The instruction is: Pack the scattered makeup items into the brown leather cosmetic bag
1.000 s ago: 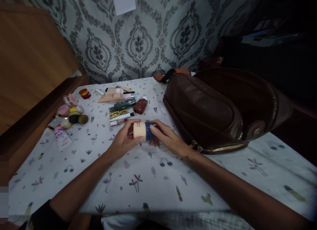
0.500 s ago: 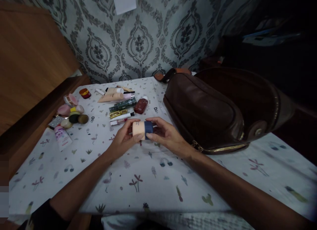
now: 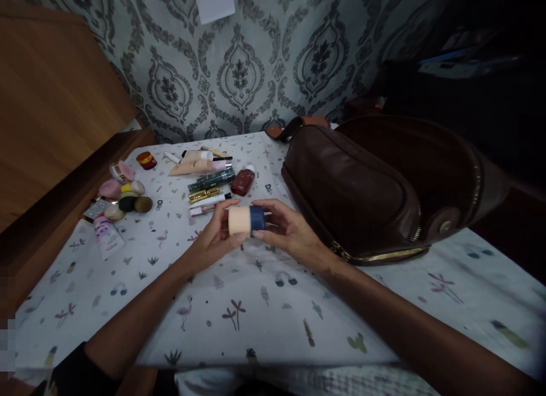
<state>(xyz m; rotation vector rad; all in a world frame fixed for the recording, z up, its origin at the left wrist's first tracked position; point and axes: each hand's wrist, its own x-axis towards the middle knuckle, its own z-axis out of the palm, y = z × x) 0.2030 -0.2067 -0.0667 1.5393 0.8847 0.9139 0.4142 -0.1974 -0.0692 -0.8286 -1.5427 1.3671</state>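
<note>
The left hand (image 3: 211, 236) and right hand (image 3: 296, 234) hold a smooth, cylindrical jar (image 3: 245, 220), a leathery bag (image 3: 345, 185) near the worktop's (image 3: 264, 328) right edge.

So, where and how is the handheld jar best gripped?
Probably around the jar's cream end, with the left hand from the left: the short cylinder lies sideways, cream end leftward, while the right hand is at the blue end.

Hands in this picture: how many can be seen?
2: the left hand holds the cream end of the container, and the right hand is at its blue end. Both are partly hidden behind it.
</note>
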